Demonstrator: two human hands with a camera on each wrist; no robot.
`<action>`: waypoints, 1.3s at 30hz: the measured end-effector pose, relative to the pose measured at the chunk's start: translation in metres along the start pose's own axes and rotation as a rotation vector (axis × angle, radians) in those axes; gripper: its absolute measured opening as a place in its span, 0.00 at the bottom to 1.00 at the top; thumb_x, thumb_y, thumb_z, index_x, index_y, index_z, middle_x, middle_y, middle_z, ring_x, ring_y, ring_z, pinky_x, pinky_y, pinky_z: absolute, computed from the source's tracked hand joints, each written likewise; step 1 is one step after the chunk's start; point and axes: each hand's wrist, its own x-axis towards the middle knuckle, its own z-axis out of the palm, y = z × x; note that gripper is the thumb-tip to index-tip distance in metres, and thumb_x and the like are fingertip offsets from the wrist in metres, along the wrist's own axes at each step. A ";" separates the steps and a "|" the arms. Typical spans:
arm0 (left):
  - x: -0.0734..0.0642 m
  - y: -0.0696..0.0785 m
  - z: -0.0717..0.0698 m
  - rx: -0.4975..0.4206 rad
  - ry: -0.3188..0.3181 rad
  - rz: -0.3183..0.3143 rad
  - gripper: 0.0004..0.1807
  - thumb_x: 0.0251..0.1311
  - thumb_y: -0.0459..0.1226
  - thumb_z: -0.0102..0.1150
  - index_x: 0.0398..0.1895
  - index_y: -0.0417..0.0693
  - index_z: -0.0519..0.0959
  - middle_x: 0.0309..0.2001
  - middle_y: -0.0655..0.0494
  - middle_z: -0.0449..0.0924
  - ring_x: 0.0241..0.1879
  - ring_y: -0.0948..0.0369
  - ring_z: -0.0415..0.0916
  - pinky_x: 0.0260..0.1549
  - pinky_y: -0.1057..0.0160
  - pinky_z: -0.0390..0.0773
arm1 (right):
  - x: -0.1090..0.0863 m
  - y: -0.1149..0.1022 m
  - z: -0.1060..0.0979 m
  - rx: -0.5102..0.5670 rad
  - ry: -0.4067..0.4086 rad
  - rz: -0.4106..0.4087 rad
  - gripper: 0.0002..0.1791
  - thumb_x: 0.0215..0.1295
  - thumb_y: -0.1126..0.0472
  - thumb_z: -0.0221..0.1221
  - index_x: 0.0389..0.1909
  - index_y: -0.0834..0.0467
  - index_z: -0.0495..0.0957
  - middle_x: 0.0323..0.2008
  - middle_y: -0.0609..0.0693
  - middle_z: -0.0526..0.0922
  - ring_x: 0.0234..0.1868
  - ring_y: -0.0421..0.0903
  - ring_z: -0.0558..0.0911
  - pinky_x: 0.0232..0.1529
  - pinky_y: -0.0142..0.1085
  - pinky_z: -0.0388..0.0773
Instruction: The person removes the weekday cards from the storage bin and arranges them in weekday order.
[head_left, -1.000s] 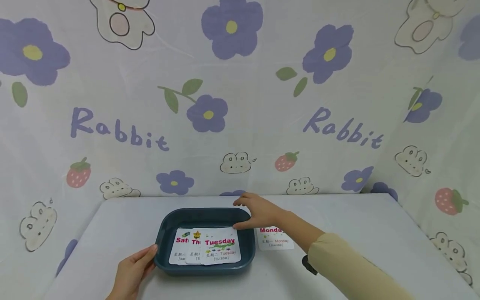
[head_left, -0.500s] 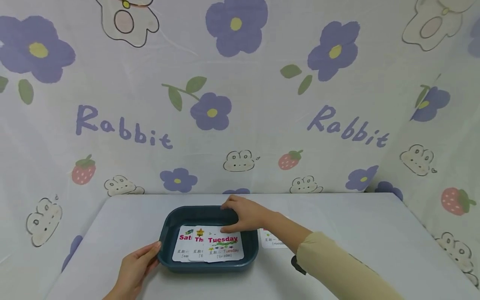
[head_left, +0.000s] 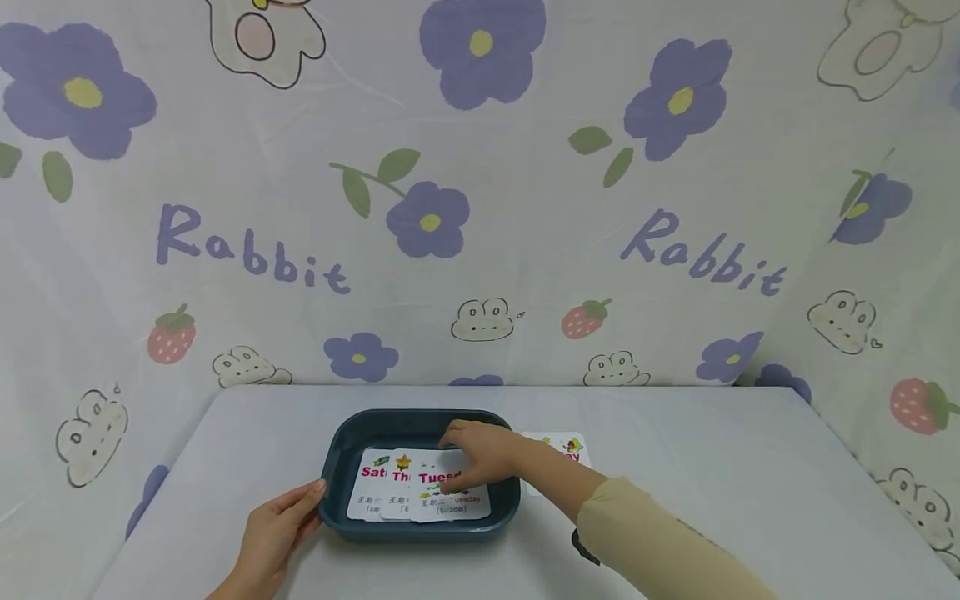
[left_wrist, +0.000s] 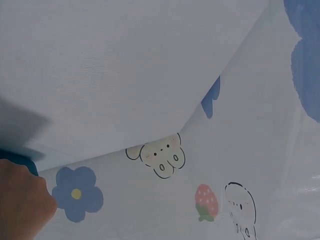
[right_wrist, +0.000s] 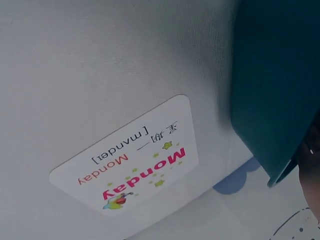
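Note:
A dark teal tray (head_left: 420, 534) sits on the white table, and my left hand (head_left: 272, 533) grips its left side, thumb at the rim. Inside it, overlapping flashcards lie face up: a Tuesday card (head_left: 457, 507) on top, a partly covered card reading "Th" (head_left: 395, 493), and one reading "Sat" (head_left: 364, 492). Over the Tuesday card reaches my right hand (head_left: 486, 457), its fingers and thumb spread apart; whether they touch the card is unclear. To the right of the tray, a Monday card (right_wrist: 145, 155) lies on the table, partly hidden by the right forearm in the head view.
The white table (head_left: 697, 467) extends to both sides of the tray. Behind it hangs a cloth backdrop (head_left: 525, 250) printed with flowers, rabbits and strawberries. A dark band (head_left: 584, 547) shows at the right wrist.
My right hand has moved left and down from the tray's right rim to over the Tuesday card. The left hand stays on the tray. The head view has shifted slightly.

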 end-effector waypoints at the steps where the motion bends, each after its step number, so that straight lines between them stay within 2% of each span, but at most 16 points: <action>1: 0.000 0.000 0.000 -0.003 0.001 0.000 0.37 0.52 0.47 0.66 0.58 0.30 0.69 0.41 0.53 0.82 0.31 0.69 0.78 0.32 0.73 0.80 | 0.001 0.000 0.001 0.000 -0.002 0.001 0.34 0.52 0.39 0.63 0.56 0.54 0.73 0.54 0.47 0.74 0.56 0.43 0.72 0.59 0.41 0.71; 6: -0.001 0.000 0.000 -0.005 0.011 -0.001 0.34 0.54 0.45 0.64 0.58 0.29 0.69 0.41 0.54 0.82 0.31 0.69 0.79 0.32 0.73 0.80 | 0.005 -0.001 0.006 -0.016 -0.007 0.000 0.35 0.51 0.38 0.63 0.56 0.54 0.73 0.54 0.47 0.73 0.54 0.43 0.73 0.58 0.39 0.71; 13: 0.001 -0.001 0.002 0.014 0.023 -0.001 0.32 0.55 0.45 0.63 0.57 0.30 0.70 0.49 0.44 0.79 0.33 0.68 0.79 0.33 0.71 0.81 | 0.009 0.002 0.014 -0.037 -0.041 0.027 0.42 0.45 0.34 0.64 0.58 0.54 0.71 0.54 0.48 0.71 0.51 0.42 0.72 0.57 0.40 0.72; 17: 0.001 -0.002 0.002 0.016 0.026 -0.001 0.31 0.56 0.44 0.63 0.56 0.30 0.70 0.51 0.42 0.78 0.33 0.68 0.79 0.34 0.71 0.81 | 0.011 0.005 0.018 -0.041 -0.039 0.033 0.44 0.42 0.32 0.64 0.58 0.53 0.71 0.52 0.48 0.71 0.49 0.42 0.71 0.55 0.40 0.74; 22: 0.000 -0.001 0.001 0.009 0.022 0.000 0.32 0.55 0.44 0.63 0.56 0.30 0.71 0.47 0.46 0.80 0.33 0.68 0.79 0.34 0.71 0.81 | 0.014 0.006 0.020 -0.052 -0.036 0.026 0.45 0.41 0.31 0.64 0.58 0.53 0.70 0.51 0.48 0.71 0.48 0.41 0.70 0.54 0.39 0.74; 29: 0.001 -0.002 0.000 -0.002 0.024 0.000 0.32 0.55 0.44 0.64 0.56 0.30 0.70 0.46 0.49 0.81 0.33 0.69 0.79 0.34 0.71 0.81 | 0.016 0.004 0.023 -0.047 -0.065 0.065 0.51 0.36 0.28 0.65 0.61 0.52 0.68 0.56 0.48 0.68 0.52 0.42 0.68 0.58 0.40 0.71; 35: 0.001 -0.003 0.000 -0.015 0.015 0.006 0.34 0.53 0.45 0.65 0.57 0.30 0.70 0.43 0.52 0.82 0.33 0.69 0.79 0.34 0.71 0.81 | 0.017 0.005 0.026 -0.045 -0.060 0.077 0.53 0.32 0.28 0.67 0.62 0.51 0.67 0.57 0.49 0.67 0.52 0.42 0.67 0.57 0.41 0.72; 39: 0.001 -0.003 0.001 -0.015 0.017 0.003 0.32 0.55 0.44 0.63 0.57 0.31 0.70 0.42 0.56 0.82 0.33 0.69 0.79 0.34 0.72 0.80 | 0.016 0.006 0.028 -0.061 -0.060 0.066 0.53 0.32 0.29 0.68 0.62 0.51 0.67 0.57 0.49 0.67 0.52 0.42 0.67 0.57 0.40 0.72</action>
